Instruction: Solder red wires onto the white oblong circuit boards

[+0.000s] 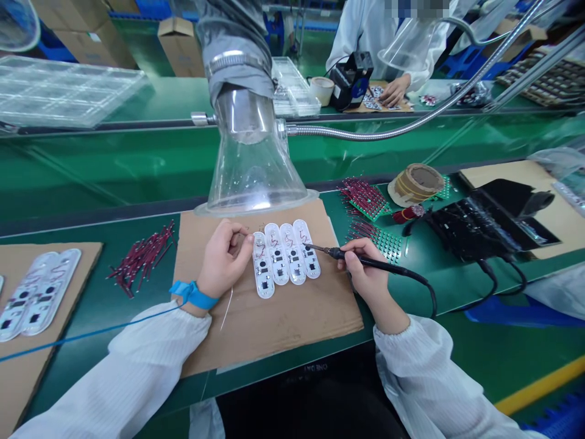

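Several long white rounded circuit boards (278,256) lie side by side on a cardboard sheet (269,323), with short dark red wires on them. My right hand (365,268) grips a soldering iron (340,253), whose tip is over the rightmost board. Beside the leftmost board, my left hand (226,253) is closed in a pinch at that board's upper end. A thin silvery solder wire (227,308) trails out beneath this hand. On the left wrist is a blue strap (194,296) with a cord.
A clear fume hood (256,171) hangs just beyond the boards. Red wire bundles lie left (144,256) and right (363,195). A tape roll (417,183) and a black soldering station (479,219) stand right. More white boards (41,292) lie left. Across the bench, a co-worker's hand (395,91) is near small boards.
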Demonstrator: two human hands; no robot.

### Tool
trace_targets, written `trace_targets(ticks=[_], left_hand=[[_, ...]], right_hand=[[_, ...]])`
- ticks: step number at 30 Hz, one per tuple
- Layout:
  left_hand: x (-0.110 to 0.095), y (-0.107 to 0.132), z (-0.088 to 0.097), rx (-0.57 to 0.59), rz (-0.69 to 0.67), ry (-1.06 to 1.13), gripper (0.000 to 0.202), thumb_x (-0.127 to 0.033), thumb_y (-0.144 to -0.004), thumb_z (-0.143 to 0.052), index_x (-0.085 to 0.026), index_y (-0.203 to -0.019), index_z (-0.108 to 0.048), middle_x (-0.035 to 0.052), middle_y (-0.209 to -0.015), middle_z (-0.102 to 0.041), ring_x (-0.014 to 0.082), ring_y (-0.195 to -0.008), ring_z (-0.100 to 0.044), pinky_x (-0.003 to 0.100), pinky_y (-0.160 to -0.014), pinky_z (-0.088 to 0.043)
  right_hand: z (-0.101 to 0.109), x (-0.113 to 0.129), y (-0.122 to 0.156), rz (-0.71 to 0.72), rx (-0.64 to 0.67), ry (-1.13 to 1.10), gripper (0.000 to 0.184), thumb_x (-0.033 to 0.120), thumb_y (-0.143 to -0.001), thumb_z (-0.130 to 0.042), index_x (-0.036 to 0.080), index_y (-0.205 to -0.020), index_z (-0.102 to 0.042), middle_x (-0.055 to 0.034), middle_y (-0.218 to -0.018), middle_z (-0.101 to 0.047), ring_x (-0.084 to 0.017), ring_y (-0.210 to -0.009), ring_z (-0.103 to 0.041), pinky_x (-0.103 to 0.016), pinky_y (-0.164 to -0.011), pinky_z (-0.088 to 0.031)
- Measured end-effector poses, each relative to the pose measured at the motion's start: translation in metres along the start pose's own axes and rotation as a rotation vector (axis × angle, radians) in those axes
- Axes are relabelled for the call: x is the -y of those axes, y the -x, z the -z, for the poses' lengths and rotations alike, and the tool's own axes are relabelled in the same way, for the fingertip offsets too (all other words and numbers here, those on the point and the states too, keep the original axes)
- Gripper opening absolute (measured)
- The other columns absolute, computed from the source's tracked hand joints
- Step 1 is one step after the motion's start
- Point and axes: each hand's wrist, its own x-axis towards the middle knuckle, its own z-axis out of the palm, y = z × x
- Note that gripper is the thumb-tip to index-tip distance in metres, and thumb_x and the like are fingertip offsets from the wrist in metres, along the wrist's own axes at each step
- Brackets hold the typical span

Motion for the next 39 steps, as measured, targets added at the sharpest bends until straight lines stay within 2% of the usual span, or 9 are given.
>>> trace_targets(ticks=[4,8,12,18,28,34,39], left_hand=[[0.000,0.000,0.000,-0.020,0.010,0.018,0.005,-0.020,-0.100,-0.064,-0.021,-0.097,-0.060,-0.0036,-0.081,-0.043,0.0118,-0.064,-0.043,0.026,-0.057,-0.037],[-0.002,-0.002,0.000,-0.015,0.019,0.024,0.006,-0.019,-0.099,-0.063,-0.022,-0.096,-0.059,-0.0034,-0.081,-0.043,0.0122,-0.064,-0.043,0.026,-0.057,-0.037],[-0.004,-0.003,0.000,0.000,0.019,0.024,0.008,-0.019,-0.100,-0.062,-0.022,-0.094,-0.058,-0.0039,-0.079,-0.041,0.0121,-0.063,-0.043,0.026,-0.056,-0.036],[-0.005,-0.003,0.001,0.016,0.012,0.018,0.008,-0.018,-0.099,-0.062,-0.021,-0.094,-0.058,-0.0042,-0.080,-0.041,0.0109,-0.061,-0.041,0.026,-0.055,-0.035],[-0.005,-0.002,0.000,0.053,-0.031,-0.007,0.008,-0.018,-0.099,-0.063,-0.021,-0.093,-0.059,-0.0050,-0.078,-0.040,0.0106,-0.059,-0.041,0.027,-0.056,-0.035],[-0.005,-0.002,0.001,-0.016,-0.028,0.000,0.009,-0.016,-0.098,-0.062,-0.021,-0.092,-0.058,-0.0047,-0.078,-0.040,0.0107,-0.059,-0.039,0.027,-0.056,-0.034],[-0.006,-0.002,0.001,-0.016,-0.017,0.008,0.011,-0.017,-0.097,-0.062,-0.022,-0.090,-0.057,-0.0046,-0.078,-0.041,0.0107,-0.058,-0.038,0.028,-0.056,-0.034]], right_hand=[[-0.004,0.005,0.002,0.020,-0.088,-0.022,0.031,0.056,-0.106,-0.071,0.026,-0.097,-0.069,0.0028,-0.067,-0.070,-0.015,-0.054,-0.067,-0.026,-0.052,-0.053],[-0.016,0.011,0.002,0.001,-0.165,-0.043,0.034,0.059,-0.107,-0.068,0.027,-0.095,-0.067,0.0042,-0.066,-0.067,-0.015,-0.052,-0.065,-0.027,-0.051,-0.052],[-0.026,0.012,0.003,-0.026,-0.127,-0.037,0.039,0.062,-0.105,-0.069,0.026,-0.092,-0.066,0.0035,-0.066,-0.067,-0.014,-0.051,-0.063,-0.026,-0.050,-0.051],[-0.026,0.009,0.004,-0.031,-0.050,-0.012,0.039,0.063,-0.104,-0.070,0.026,-0.091,-0.066,0.0028,-0.065,-0.066,-0.015,-0.052,-0.063,-0.027,-0.051,-0.051],[-0.025,0.008,0.004,-0.020,-0.029,0.027,0.039,0.063,-0.102,-0.071,0.025,-0.092,-0.068,0.0020,-0.067,-0.067,-0.016,-0.052,-0.062,-0.028,-0.050,-0.050],[-0.025,0.009,0.004,-0.002,-0.065,0.003,0.040,0.064,-0.106,-0.065,0.026,-0.093,-0.064,0.0025,-0.068,-0.067,-0.016,-0.053,-0.063,-0.027,-0.051,-0.051],[-0.027,0.010,0.004,-0.009,-0.009,0.003,0.040,0.065,-0.105,-0.068,0.026,-0.094,-0.066,0.0024,-0.066,-0.068,-0.016,-0.052,-0.064,-0.027,-0.050,-0.053]])
